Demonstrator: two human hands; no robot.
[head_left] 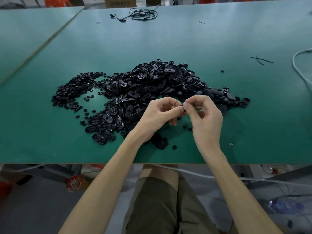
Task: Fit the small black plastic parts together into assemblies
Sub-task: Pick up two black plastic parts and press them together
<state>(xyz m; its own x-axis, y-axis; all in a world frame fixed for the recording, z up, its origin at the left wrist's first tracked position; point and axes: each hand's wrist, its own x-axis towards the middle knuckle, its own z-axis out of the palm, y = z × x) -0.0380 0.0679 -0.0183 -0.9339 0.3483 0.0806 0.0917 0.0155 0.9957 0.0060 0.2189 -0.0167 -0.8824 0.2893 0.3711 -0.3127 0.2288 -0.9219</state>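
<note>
Pinching: L hand [158, 115] and R hand [205, 115] meet thumb and forefinger tips on one small black part [183, 110], held just above the bench [50, 141]. Other fingers are loosely curled.
Writing: the cardboard box [120, 2] past the far edge has dark print, too blurred to read for sure. The red round sticker [74, 183] under the bench shows a cartoon figure; its text is illegible.
Part axis: mostly hidden by fingertips, so can't tell its long axis or which way it points.
Oval parts [152, 85]: big heap mid-bench, just beyond both hands. Long axes lie every way, some smooth side up, some hollow side up.
Round parts [72, 88]: smaller discs in a flat spread left of the ovals, merging into them. A few strays lie near the front edge below the hands.
Others: black cable [143, 14] tangled at the far side, white cable [298, 68] along the right edge, thin black strips [261, 60] far right, well apart from the heap.
In the way: L wrist covers a clump of black parts near the front. Both hands hide the heap's near rim.
</note>
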